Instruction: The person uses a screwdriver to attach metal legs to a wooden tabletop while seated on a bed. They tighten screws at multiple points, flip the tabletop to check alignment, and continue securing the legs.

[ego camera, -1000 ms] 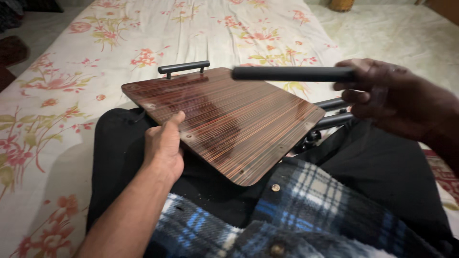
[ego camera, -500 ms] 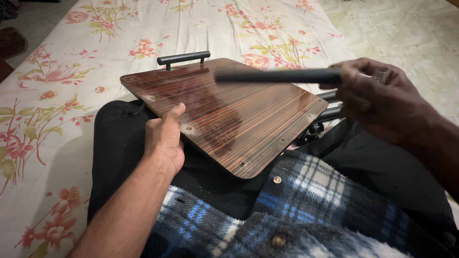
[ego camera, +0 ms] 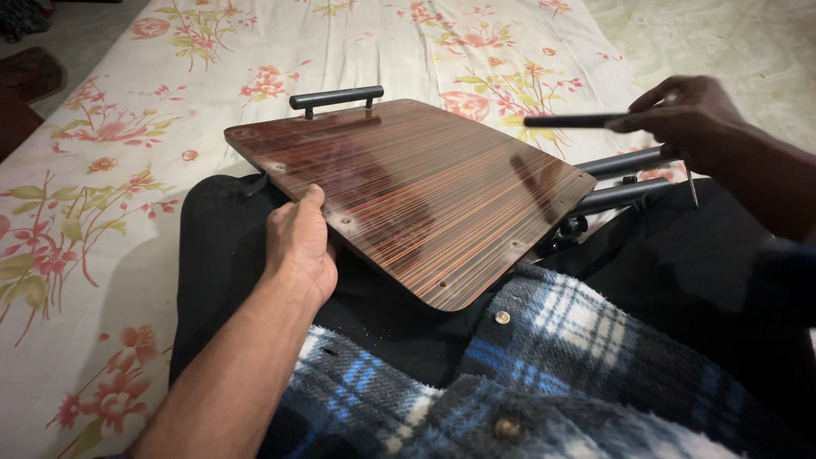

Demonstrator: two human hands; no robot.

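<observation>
Meanwhile left hand point(ego camera: 299, 246) grips the wooden board's point(ego camera: 416, 191) near edge; right hand point(ego camera: 684, 115) pinches a black rod point(ego camera: 571, 121).

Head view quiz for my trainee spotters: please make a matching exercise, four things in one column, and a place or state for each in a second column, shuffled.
Things:
1. wooden board
2. left hand
3. right hand
4. black handle

Places or states:
A. at the board's far edge, above the flowered sheet
B. holds a thin black rod off to the side of the board
C. grips the board's near left edge
D. lies tilted across the lap, glossy with dark stripes

Pairs: 1-D, 2-C, 3-B, 4-A
</observation>
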